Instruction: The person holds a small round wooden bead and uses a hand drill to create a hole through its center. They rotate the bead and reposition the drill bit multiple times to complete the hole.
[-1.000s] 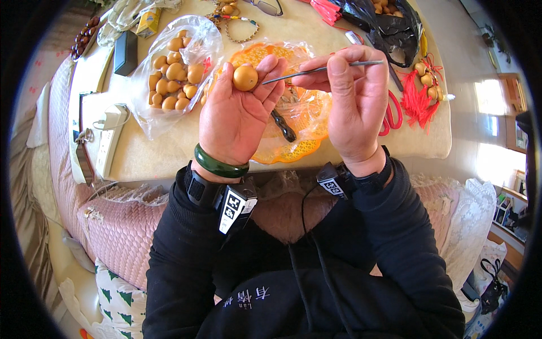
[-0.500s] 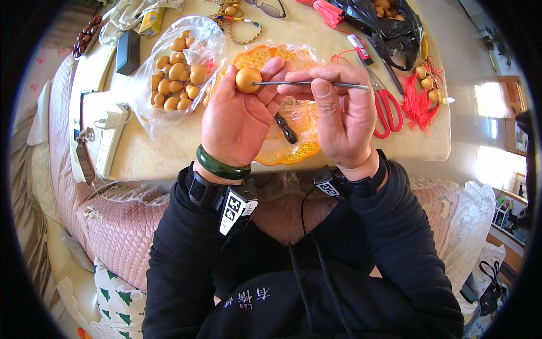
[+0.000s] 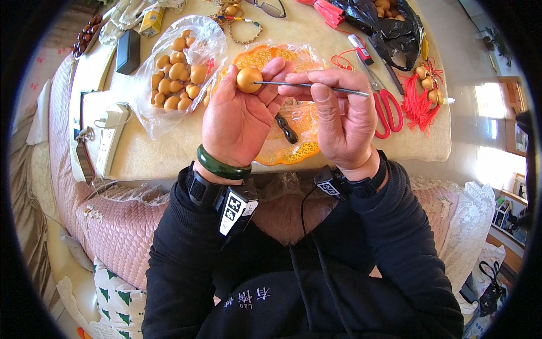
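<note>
My left hand (image 3: pixel 234 121), a green bangle (image 3: pixel 222 164) at its wrist, holds a small tan gourd (image 3: pixel 247 80) between thumb and fingers. Only the gourd's rounded end shows; the rest is hidden by the hand. In my right hand (image 3: pixel 344 110) a thin dark metal rod (image 3: pixel 293 84) is pinched between thumb and fingers. Its left tip meets the gourd's side; whether it goes inside I cannot tell. Below the hands lies an orange openwork tray (image 3: pixel 302 151) covered with clear plastic, with a dark, glossy handle (image 3: pixel 287 130) on it.
A clear bag of small gourds (image 3: pixel 178 70) lies left of my hands. To the right are red-handled scissors (image 3: pixel 388 113), red tassels with gourds (image 3: pixel 420 107) and a black plastic bag (image 3: pixel 403 42). A white power strip (image 3: pixel 113 138) sits at the table's left, near a dark box (image 3: pixel 128 52).
The rod's right end has dipped slightly, so the rod slopes more. Both hands stay almost in place, still holding the gourd and the rod.
</note>
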### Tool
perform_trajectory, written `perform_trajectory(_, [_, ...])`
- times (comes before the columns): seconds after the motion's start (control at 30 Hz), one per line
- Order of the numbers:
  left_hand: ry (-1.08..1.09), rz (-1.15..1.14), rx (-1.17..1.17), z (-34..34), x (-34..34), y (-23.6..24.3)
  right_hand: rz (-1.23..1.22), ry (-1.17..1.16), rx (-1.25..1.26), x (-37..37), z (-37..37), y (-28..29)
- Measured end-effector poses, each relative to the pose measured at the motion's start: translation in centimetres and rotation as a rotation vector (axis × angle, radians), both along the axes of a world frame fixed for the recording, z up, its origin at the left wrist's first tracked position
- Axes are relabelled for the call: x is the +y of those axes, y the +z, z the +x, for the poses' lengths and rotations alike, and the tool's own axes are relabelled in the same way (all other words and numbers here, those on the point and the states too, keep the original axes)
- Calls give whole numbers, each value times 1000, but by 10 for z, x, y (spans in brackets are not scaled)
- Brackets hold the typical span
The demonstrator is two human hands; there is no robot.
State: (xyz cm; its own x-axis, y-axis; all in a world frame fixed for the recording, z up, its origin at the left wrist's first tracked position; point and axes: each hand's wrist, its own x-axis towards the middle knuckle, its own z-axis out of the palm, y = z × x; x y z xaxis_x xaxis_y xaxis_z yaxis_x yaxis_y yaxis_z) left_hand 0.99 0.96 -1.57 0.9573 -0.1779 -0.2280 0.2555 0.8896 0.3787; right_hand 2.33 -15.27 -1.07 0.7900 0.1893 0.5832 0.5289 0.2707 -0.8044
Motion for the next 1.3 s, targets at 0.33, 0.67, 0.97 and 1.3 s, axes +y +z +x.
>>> perform_trajectory(0.33, [-5,-115,-51,0,4,-7,-242,-143,-202,-6,2,5])
perform_trajectory(0.67, [45,7,-30,-1,-2,-3,-251,-137,-167,-7,2,6])
perform_trajectory(0.97, [103,236,-26,1,-7,4,-139,-91,79,-12,3,16])
perform_trajectory(1.3, [127,351,22,3,0,-3,-768,-178,457,-102,55,12])
